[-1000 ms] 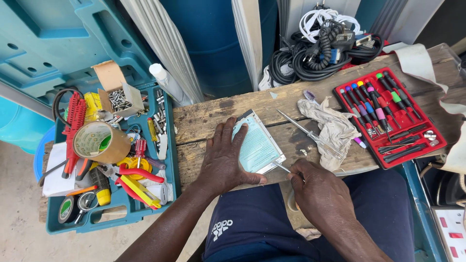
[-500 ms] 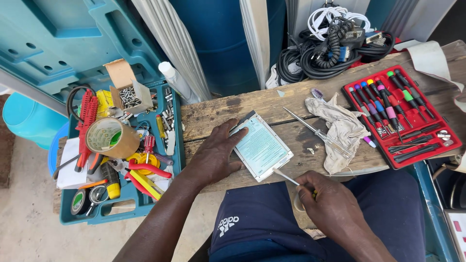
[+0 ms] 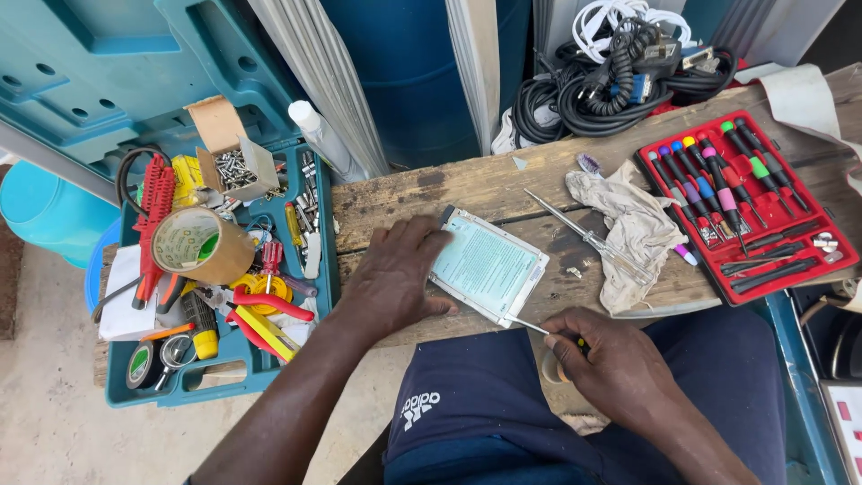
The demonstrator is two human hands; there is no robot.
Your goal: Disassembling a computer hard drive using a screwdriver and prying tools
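Pinched in the right hand (image 3: 620, 364) is a small screwdriver (image 3: 539, 329), fingers curled tight around its handle, the thin shaft running up and to the left so that its tip meets the near corner of a flat rectangular drive (image 3: 489, 265). That hand sits at the near edge of the wooden bench (image 3: 503, 184), over the person's lap, wrist bent inward. The left hand (image 3: 395, 278) lies palm down with fingers spread, pressing on the drive's left edge, the forearm coming in from the lower left.

Most of the screwdriver handle is hidden inside the fist; only a dark bit with a yellow spot shows. The left fingers cover the drive's left edge.

Lying flat on the bench, pale label upward, the drive has its long axis running from upper left to lower right. Beside it rest a crumpled rag (image 3: 628, 224) and a red screwdriver set (image 3: 745, 202).
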